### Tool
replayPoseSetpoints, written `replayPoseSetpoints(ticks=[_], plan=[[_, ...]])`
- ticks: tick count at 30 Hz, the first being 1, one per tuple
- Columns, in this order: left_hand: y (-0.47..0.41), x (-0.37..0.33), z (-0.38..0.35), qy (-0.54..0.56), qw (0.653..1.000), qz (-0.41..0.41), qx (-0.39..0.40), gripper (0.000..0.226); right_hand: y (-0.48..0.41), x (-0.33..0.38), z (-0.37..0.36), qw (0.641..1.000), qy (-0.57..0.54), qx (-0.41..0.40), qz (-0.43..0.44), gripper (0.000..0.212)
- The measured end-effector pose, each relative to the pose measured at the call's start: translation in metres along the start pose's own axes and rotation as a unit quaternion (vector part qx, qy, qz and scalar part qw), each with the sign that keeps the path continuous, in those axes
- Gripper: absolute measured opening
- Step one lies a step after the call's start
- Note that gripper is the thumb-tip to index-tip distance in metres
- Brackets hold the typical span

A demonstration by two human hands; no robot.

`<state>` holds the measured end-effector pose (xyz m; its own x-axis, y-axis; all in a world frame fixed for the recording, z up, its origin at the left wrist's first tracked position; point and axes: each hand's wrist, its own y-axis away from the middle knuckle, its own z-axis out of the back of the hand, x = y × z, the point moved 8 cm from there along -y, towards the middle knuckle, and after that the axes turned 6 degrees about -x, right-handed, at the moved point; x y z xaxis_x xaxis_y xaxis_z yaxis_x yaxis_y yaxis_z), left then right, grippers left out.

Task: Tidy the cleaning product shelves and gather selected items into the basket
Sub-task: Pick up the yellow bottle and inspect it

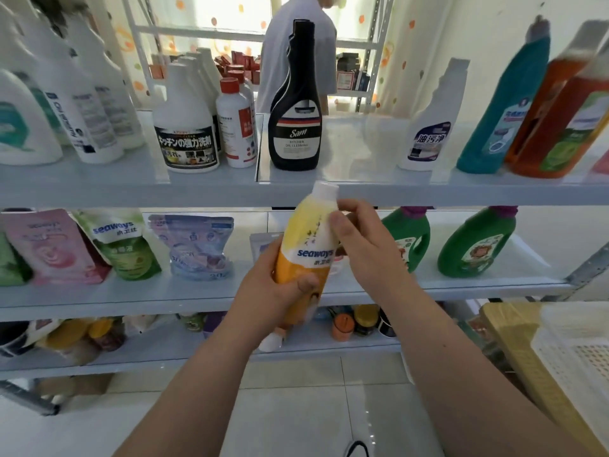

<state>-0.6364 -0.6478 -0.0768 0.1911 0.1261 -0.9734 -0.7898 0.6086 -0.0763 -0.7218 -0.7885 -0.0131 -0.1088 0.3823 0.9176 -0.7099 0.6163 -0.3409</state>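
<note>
bottle held before the middle shelf, left hand fingers curled round its lower half, right hand fingers gripping near the neck, label partly covered — base blurred, basket cut off at right edge

Top shelf — bottles; middle shelf — pouches, jugs.

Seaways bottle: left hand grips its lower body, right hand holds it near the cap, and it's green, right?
No. The head view shows the Seaways bottle is yellow and orange, not green. The left hand does grip its lower body and the right hand holds it near the cap.
</note>
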Motion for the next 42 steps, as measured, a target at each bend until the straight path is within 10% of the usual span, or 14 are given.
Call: replayPoseSetpoints(ticks=[9, 15, 18, 25, 42], plan=[[-0.069, -0.064, -0.031, 0.201, 0.977, 0.066, 0.007, 0.047, -0.047, -0.003, 0.005, 0.996, -0.015, 0.079, 0.04, 0.098], [-0.114, -0.108, -0.057, 0.088, 0.996, 0.02, 0.003, 0.025, -0.098, -0.004, 0.04, 0.999, 0.017, -0.018, 0.043, 0.11], [-0.124, -0.116, -0.054, -0.087, 0.989, -0.122, -0.016, 0.058, -0.115, -0.003, 0.055, 0.996, -0.002, -0.072, 0.052, 0.111], [-0.132, -0.079, -0.049, -0.486, 0.827, -0.257, -0.118, 0.058, -0.165, -0.011, 0.069, 0.993, 0.029, -0.095, 0.065, 0.106], [-0.144, -0.04, -0.062, -0.534, 0.782, -0.293, -0.135, 0.075, -0.201, -0.052, 0.047, 0.98, 0.152, -0.114, 0.058, 0.089]])
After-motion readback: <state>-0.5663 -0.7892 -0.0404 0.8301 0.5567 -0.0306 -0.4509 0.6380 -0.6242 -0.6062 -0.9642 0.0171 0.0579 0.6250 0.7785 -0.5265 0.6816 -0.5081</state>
